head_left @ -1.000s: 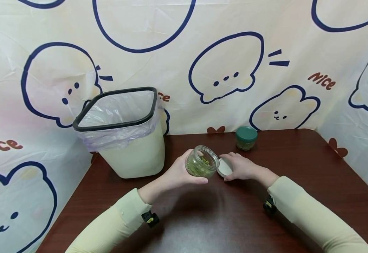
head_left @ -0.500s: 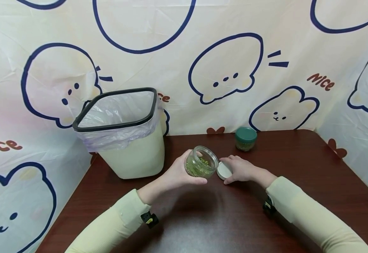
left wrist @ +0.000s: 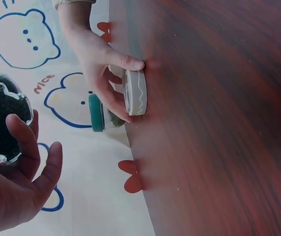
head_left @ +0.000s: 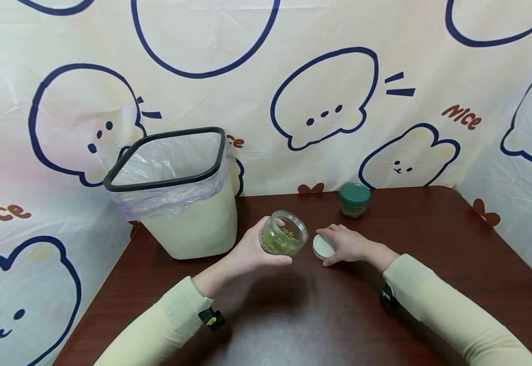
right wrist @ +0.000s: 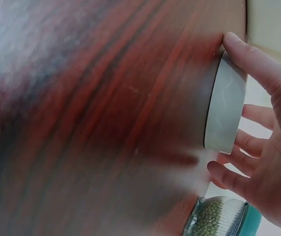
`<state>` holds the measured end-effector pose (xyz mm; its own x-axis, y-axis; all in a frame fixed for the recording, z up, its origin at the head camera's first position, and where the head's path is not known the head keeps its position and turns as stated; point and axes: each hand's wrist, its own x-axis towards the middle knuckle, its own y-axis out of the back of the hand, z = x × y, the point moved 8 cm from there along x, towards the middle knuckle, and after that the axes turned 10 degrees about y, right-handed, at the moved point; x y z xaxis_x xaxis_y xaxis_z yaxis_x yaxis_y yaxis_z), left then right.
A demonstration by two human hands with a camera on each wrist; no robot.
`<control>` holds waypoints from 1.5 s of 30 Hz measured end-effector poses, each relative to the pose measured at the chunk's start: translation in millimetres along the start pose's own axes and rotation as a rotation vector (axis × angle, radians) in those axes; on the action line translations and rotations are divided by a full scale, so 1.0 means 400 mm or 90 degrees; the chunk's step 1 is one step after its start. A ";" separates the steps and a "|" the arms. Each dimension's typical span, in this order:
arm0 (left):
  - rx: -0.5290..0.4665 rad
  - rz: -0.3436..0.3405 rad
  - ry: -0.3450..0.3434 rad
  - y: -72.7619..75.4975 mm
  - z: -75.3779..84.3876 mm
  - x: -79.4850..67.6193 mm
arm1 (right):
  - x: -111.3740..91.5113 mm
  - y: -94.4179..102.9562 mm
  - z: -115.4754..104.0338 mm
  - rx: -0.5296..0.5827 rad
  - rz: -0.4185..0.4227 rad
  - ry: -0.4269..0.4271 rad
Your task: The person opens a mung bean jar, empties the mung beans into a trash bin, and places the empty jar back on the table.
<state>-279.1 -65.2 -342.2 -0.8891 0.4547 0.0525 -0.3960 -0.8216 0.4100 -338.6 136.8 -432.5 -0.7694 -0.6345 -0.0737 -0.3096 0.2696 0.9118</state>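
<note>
While the left hand (head_left: 250, 250) grips an open jar (head_left: 280, 243), the right hand (head_left: 349, 245) holds a white lid (head_left: 323, 247).
Tilted and raised above the tabletop (head_left: 293, 330), the jar carries green beans (head_left: 286, 232); the right hand's fingers (right wrist: 258, 115) span the lid's rim, flat on the wood. Farther off, a lined bin (head_left: 201, 226) stands at left, a green-lidded jar (head_left: 354, 195) at right, before a printed backdrop (head_left: 238, 101).

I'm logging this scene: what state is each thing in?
Glass jar: open, tilted, green beans inside, held in the left hand
White lid: off, flat on the table, gripped by the right hand
Green-lidded jar: closed, upright
Bin: open, lined with a plastic bag
</note>
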 end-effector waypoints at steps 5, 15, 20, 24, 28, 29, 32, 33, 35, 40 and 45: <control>-0.005 0.011 -0.014 0.011 0.002 -0.003 | -0.002 -0.001 0.001 -0.003 -0.004 -0.002; 0.002 0.024 -0.015 0.057 0.015 -0.023 | -0.001 0.022 -0.012 -0.011 0.023 0.019; 0.035 0.052 -0.034 0.100 0.042 -0.040 | 0.014 0.063 -0.038 -0.016 0.047 0.040; 0.062 0.077 -0.048 0.135 0.068 -0.056 | 0.035 0.104 -0.076 -0.028 0.079 0.071; 0.076 0.102 -0.055 0.173 0.089 -0.074 | 0.052 0.149 -0.128 -0.048 0.112 0.100; 0.080 0.109 -0.053 0.184 0.093 -0.079 | 0.056 0.161 -0.143 -0.054 0.119 0.110; 0.094 0.135 -0.047 0.220 0.105 -0.093 | 0.069 0.199 -0.193 -0.091 0.139 0.150; 0.101 0.144 -0.045 0.232 0.110 -0.098 | 0.073 0.212 -0.210 -0.101 0.147 0.164; 0.112 0.158 -0.040 0.255 0.118 -0.107 | 0.083 0.240 -0.245 -0.126 0.164 0.190; 0.120 0.179 -0.029 0.309 0.140 -0.130 | 0.106 0.302 -0.332 -0.142 0.205 0.244; 0.148 0.210 -0.032 0.357 0.167 -0.158 | 0.128 0.342 -0.402 -0.143 0.236 0.293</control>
<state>-264.1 -188.5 -226.2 -0.9453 0.2005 0.2573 -0.0238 -0.8291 0.5586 -330.6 24.8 -246.6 -0.4690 -0.7877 0.3995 0.0956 0.4044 0.9096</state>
